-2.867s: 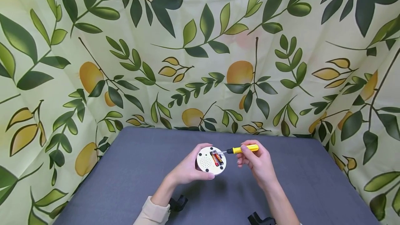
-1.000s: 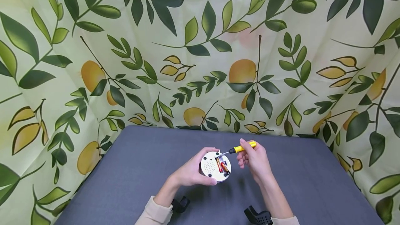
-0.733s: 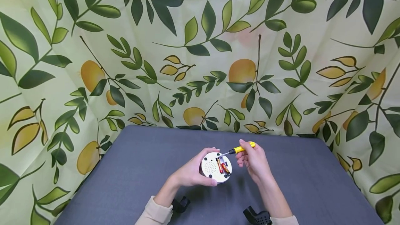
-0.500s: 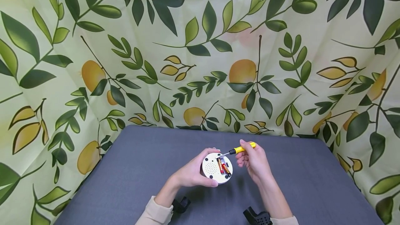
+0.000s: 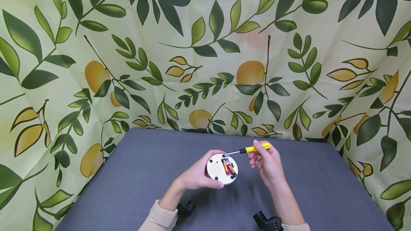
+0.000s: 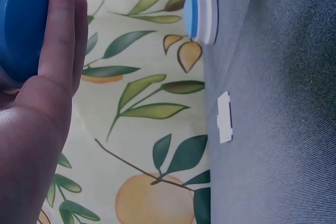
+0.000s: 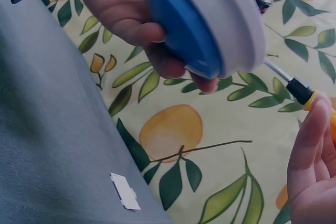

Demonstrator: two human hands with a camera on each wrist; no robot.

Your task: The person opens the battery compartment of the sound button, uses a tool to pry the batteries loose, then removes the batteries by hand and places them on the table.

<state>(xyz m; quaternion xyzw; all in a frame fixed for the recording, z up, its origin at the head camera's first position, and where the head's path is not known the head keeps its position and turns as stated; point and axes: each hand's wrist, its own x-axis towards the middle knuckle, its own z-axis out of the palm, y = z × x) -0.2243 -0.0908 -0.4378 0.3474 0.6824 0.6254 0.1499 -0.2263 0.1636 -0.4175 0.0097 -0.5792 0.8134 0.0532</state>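
In the head view my left hand (image 5: pixel 198 174) grips a round white device (image 5: pixel 214 169) by its edge, thumb at the bottom. Its underside faces me, with small dark feet, a grid of holes and an uncovered battery compartment. Two red and black batteries (image 5: pixel 230 169) sit there, the right one slanting. Blue covers the device's other side (image 7: pixel 184 30) in the right wrist view. My right hand (image 5: pixel 269 165) pinches a yellow-handled screwdriver (image 5: pixel 251 149), whose tip overlaps the device's upper rim, just above the compartment.
Grey cloth covers the table (image 5: pixel 154 159). A small white battery cover (image 6: pixel 224 117) lies on it in the left wrist view, with another blue-and-white round device (image 6: pixel 202 17) beyond. A leaf-and-fruit patterned curtain (image 5: pixel 199 92) surrounds the table's back and sides.
The screwdriver has shifted right and slightly up, its tip going from the compartment's edge to the rim. Over the longer span the right battery has tilted out of line and the device moved slightly right.
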